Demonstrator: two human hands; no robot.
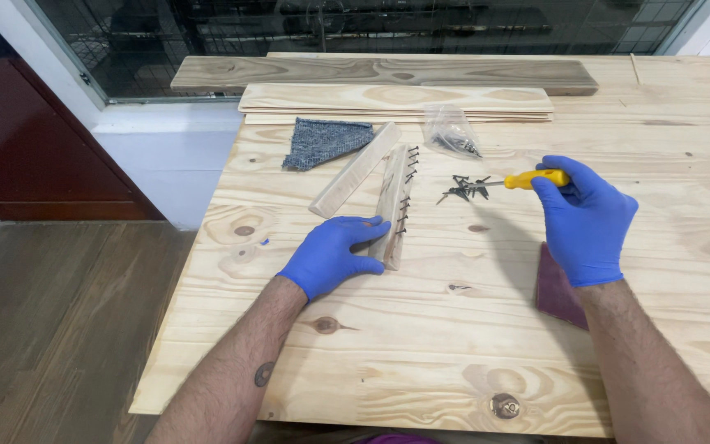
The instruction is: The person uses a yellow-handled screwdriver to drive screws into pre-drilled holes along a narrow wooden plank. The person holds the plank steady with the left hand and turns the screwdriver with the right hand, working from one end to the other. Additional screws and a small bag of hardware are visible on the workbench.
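Both my hands wear blue gloves. My left hand [332, 253] grips the near end of a narrow wood strip [393, 197] that stands on edge on the pine tabletop [421, 329], with several dark screws sticking out of its right side. My right hand [587, 218] holds a screwdriver with a yellow handle [536, 178], its tip pointing left at a small heap of loose dark screws [466, 189]. A second wood strip [353, 171] lies flat just left of the first.
A grey cloth piece [322, 141] and a clear plastic bag of screws [450, 131] lie behind the strips. Stacked boards [396, 99] sit at the back. A dark red sanding sheet [556, 292] lies under my right forearm. The table's left edge drops to a wooden floor.
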